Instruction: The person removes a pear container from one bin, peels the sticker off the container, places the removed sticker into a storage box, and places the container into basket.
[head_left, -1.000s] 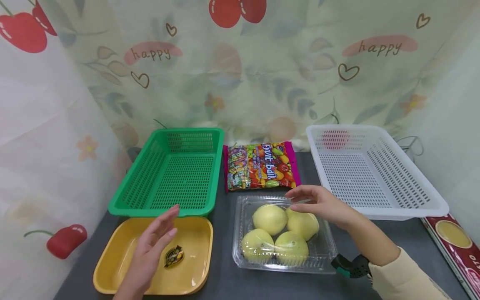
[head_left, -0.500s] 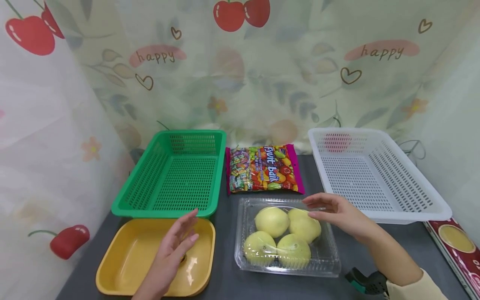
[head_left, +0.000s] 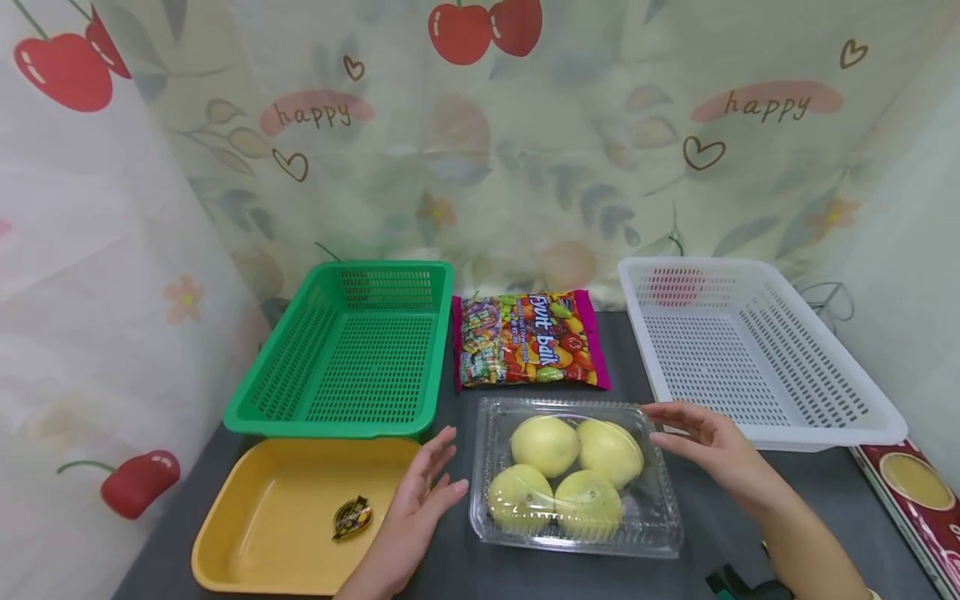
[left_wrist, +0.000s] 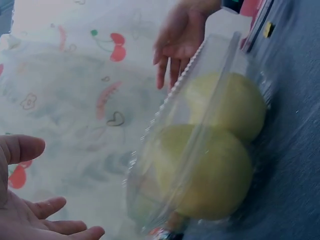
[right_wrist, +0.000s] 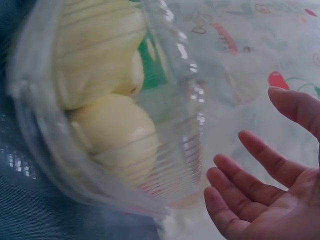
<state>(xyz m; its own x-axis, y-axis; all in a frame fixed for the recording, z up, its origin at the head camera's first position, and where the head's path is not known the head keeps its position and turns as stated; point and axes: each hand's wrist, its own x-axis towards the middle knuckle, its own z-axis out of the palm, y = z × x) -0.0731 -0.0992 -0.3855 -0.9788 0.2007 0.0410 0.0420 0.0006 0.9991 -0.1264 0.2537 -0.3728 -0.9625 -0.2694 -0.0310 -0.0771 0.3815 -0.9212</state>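
Note:
A clear plastic clamshell box [head_left: 651, 527] stands on the dark tabletop in front of me in the head view. Several round yellow-green fruits [head_left: 544, 447] show through its lid. My left hand [head_left: 412, 512] is beside the box's left edge, fingers spread and holding nothing; its wrist view shows the palm [left_wrist: 22, 212] facing the box across a gap. At the upper right corner of the box is my right hand [head_left: 708, 442], fingertips right at the rim in the head view. Its fingers [right_wrist: 250, 192] are extended and apart in the right wrist view.
A yellow basin [head_left: 255, 533] holding a small dark-wrapped piece [head_left: 352, 518] stands at left, below a green basket [head_left: 255, 396]. Behind the box lies a Fruit balk candy bag [head_left: 532, 340]. A white basket [head_left: 840, 412] and a red package [head_left: 911, 483] are at right.
My left hand has moved right, from over the yellow basin toward the box. My right hand has moved right and down, from above the fruits to the box's right edge.

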